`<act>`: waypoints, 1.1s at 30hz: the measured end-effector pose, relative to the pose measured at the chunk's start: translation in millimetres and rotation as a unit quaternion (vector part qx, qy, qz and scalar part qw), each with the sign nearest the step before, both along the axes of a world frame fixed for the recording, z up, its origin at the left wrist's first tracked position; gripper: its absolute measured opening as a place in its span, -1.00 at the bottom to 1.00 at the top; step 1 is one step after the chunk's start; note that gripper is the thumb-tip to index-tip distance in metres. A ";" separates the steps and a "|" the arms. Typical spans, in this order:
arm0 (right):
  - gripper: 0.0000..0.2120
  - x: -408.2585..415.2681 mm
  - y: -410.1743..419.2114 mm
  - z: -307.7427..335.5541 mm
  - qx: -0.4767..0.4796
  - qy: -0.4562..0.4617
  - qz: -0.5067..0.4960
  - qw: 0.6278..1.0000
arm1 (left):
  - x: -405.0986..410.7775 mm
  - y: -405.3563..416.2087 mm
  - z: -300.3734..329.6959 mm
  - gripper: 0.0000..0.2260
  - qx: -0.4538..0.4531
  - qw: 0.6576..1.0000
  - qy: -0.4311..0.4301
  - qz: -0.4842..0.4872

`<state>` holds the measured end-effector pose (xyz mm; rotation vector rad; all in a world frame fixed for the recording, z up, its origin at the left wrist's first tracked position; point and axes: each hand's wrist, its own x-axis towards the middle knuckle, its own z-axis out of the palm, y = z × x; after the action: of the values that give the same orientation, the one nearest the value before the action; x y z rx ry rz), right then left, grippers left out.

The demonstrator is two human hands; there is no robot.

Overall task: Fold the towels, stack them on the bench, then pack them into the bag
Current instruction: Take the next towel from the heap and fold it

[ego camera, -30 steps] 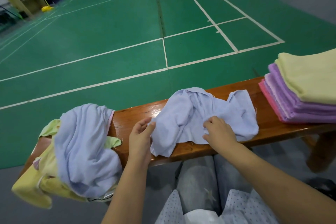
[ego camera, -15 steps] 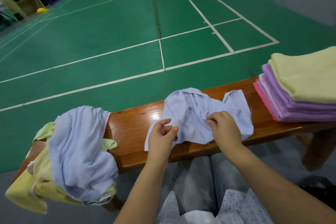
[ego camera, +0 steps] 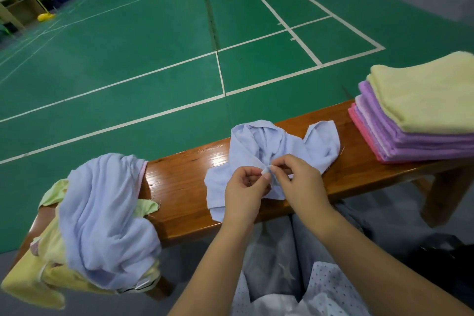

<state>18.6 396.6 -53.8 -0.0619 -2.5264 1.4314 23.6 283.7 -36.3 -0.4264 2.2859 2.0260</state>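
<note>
Both hands, left (ego camera: 243, 188) and right (ego camera: 298, 182), pinch one corner of the crumpled blue towel (ego camera: 277, 146) mid-bench (ego camera: 179, 182) (folded stack (ego camera: 420, 113) at the right end, unfolded heap (ego camera: 102, 215) at the left)

Even, soft indoor light fills the hall. A white glare patch sits on the glossy desk (ego camera: 218, 159). Court lines (ego camera: 277, 15) bow from wide-angle distortion. The far corners are dim and soft, and shadows are faint.
</note>
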 end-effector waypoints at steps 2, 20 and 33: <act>-0.89 -1.3 2.7 -3.1 0.019 0.020 -0.030 0.999 | -0.2 0.6 1.6 -0.94 -0.006 1.000 0.006 0.014; -0.87 0.0 2.6 -5.2 -0.043 0.029 -0.023 0.998 | -7.4 13.1 -4.8 -0.93 -0.045 0.999 -0.008 0.006; -0.91 -20.6 21.7 -21.2 -0.096 -0.080 0.031 0.992 | -30.3 2.9 3.6 -0.80 -0.041 0.994 -0.060 -0.078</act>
<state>-2.0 418.3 -75.1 -0.1376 -2.5251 1.7573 -6.7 286.6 -32.7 -0.3516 2.2602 1.7889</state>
